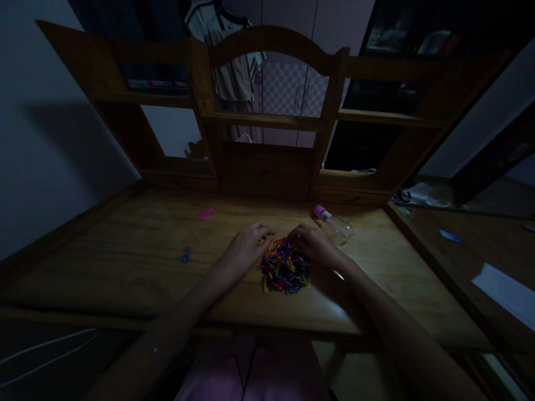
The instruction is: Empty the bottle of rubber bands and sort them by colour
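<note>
A heap of small, multicoloured, loop-like plastic pieces (pixel 286 270) lies on the wooden desk in front of me. At its far left edge is my left hand (pixel 249 246), fingers bent and slightly apart. My right hand (pixel 315 244) is over the heap's far right edge, with its fingers curled down and pressed together; whatever is in them is hidden. To the left on the desktop lie a few pink pieces (pixel 206 214) and a small blue piece (pixel 186 255). Beyond my right hand, a clear bottle with a pink cap (pixel 339 225) lies on its side.
Along the desk's (pixel 137 239) far edge rises a wooden shelf unit (pixel 267 125). Clothes (pixel 234 78) hang behind it. A lower surface on the right carries white paper (pixel 505 292) and a blue card-like item (pixel 450 236). The room is dim.
</note>
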A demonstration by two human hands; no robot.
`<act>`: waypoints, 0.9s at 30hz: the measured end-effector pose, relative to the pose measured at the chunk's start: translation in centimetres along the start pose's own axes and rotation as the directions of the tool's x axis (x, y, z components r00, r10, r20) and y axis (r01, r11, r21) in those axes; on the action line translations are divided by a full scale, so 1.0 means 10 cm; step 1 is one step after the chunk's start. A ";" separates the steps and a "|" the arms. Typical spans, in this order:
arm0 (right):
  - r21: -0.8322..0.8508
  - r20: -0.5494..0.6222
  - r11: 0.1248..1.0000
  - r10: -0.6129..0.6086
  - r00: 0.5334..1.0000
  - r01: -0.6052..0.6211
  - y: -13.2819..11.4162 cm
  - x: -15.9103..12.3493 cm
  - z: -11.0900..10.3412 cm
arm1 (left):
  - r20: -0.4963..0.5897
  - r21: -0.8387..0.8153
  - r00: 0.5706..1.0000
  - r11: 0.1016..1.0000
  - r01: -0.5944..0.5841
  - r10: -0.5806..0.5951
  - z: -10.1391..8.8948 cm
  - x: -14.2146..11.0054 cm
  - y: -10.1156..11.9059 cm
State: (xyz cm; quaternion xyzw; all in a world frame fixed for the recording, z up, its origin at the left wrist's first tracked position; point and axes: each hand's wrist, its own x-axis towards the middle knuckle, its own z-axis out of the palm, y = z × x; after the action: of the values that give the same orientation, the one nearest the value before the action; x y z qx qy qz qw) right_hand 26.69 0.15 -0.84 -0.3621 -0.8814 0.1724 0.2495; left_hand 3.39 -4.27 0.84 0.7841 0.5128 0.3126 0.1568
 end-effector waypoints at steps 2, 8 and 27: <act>-0.003 0.002 1.000 0.012 1.000 -0.012 0.01 0.00 0.00 | 0.071 -0.053 0.997 0.999 0.003 0.001 0.07 0.19 -0.11; -0.014 -0.006 0.995 0.098 0.995 -0.098 0.08 -0.01 0.03 | 0.326 -0.236 0.945 0.970 0.061 0.020 0.31 0.54 -0.37; 0.091 -0.097 0.983 0.166 0.981 -0.157 -0.11 0.06 -0.10 | 0.221 -0.589 0.973 0.786 0.190 -0.070 0.30 0.36 -0.34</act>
State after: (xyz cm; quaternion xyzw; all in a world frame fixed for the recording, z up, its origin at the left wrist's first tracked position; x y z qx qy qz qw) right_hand 26.23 -0.06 0.72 -0.4302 -0.8269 0.2095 0.2954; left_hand 3.97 0.66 -2.12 0.6808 0.4217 0.3735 0.4681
